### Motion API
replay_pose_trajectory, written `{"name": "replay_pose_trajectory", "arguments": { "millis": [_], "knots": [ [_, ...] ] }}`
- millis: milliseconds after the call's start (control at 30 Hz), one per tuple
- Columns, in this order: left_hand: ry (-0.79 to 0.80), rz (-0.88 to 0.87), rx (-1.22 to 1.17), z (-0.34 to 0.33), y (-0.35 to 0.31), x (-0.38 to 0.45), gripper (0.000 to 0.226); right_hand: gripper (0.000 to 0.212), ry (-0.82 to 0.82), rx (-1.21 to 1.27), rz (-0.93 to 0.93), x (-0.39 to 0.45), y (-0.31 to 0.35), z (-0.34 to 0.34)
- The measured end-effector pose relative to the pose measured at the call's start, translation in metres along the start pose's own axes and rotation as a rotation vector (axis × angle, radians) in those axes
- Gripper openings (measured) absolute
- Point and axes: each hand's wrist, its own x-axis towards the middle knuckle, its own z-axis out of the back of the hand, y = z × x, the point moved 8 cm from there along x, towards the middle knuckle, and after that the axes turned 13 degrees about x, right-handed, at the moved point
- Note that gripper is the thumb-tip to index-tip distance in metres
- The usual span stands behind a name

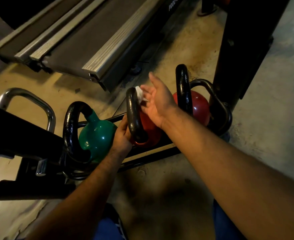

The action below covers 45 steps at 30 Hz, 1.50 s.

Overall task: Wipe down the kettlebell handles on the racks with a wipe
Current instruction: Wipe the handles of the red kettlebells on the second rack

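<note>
Three kettlebells sit in a row on a low black rack (153,153) on the concrete floor (168,196), seen from the head camera looking down. On the left is a green kettlebell (97,135) with a black handle. In the middle is a red kettlebell (151,130), whose black handle (133,115) stands upright. On the right is a second red kettlebell (200,108), its handle also upright.

At the middle one, the left hand (122,135) grips the lower near part of the handle, fingers curled round the bar. The right hand (155,103) is at the upper part of the same handle, palm turned towards the camera, fingers mostly straight and spread. A white wipe (140,95) lies between those fingers and the top of the handle, touching the bar; I cannot tell whether the thumb pinches it or the fingers only press it.

Behind the rack lie the ends of two treadmill decks (83,42). A chrome tube frame (30,101) stands at the left, beside a dark bar (21,132).
</note>
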Motion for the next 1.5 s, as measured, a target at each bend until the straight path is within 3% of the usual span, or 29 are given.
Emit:
{"name": "replay_pose_trajectory", "arguments": {
  "millis": [167, 333, 533, 667, 833, 867, 967, 1133, 1200, 1333, 1400, 1500],
  "knots": [
    [0.019, 0.021, 0.003, -0.001, 0.005, 0.002, 0.029, 0.071, -0.024, -0.063, 0.013, -0.005, -0.002, -0.026],
    [0.016, -0.019, 0.014, -0.001, -0.001, 0.001, 0.034, 0.032, -0.029, 0.057, -0.035, -0.008, -0.019, -0.006],
    [0.005, -0.039, 0.006, -0.001, 0.001, 0.0, 0.031, 0.071, 0.025, -0.069, -0.13, -0.015, -0.026, 0.008],
    [0.03, -0.073, 0.008, -0.002, -0.006, -0.001, 0.047, 0.086, 0.117, -0.122, -0.2, -0.022, -0.031, 0.02],
    [0.055, -0.049, -0.04, -0.004, -0.003, -0.001, 0.038, 0.082, 0.215, -0.385, -0.186, -0.033, -0.027, 0.019],
    [0.053, -0.052, -0.06, -0.004, -0.004, -0.002, 0.041, 0.079, 0.222, -0.486, -0.152, -0.037, -0.027, 0.017],
    [0.053, -0.027, -0.112, -0.002, -0.005, -0.003, 0.078, 0.076, 0.201, -0.728, -0.008, -0.043, -0.023, 0.017],
    [0.042, -0.004, -0.089, -0.004, -0.008, -0.003, 0.086, 0.057, 0.244, -0.897, 0.087, -0.058, -0.029, 0.021],
    [0.034, 0.019, -0.117, -0.003, -0.006, -0.002, 0.08, 0.039, 0.22, -0.938, 0.123, -0.058, -0.033, 0.026],
    [0.033, 0.055, -0.099, -0.005, -0.002, 0.0, 0.013, 0.016, 0.241, -0.977, 0.164, -0.052, -0.036, 0.033],
    [0.002, 0.03, -0.051, -0.003, -0.003, -0.002, 0.017, 0.024, 0.273, -0.926, 0.209, -0.053, -0.033, 0.032],
    [0.008, 0.028, -0.101, -0.007, -0.006, -0.003, 0.024, 0.05, 0.325, -0.611, 0.169, -0.055, -0.033, 0.032]
  ]
}}
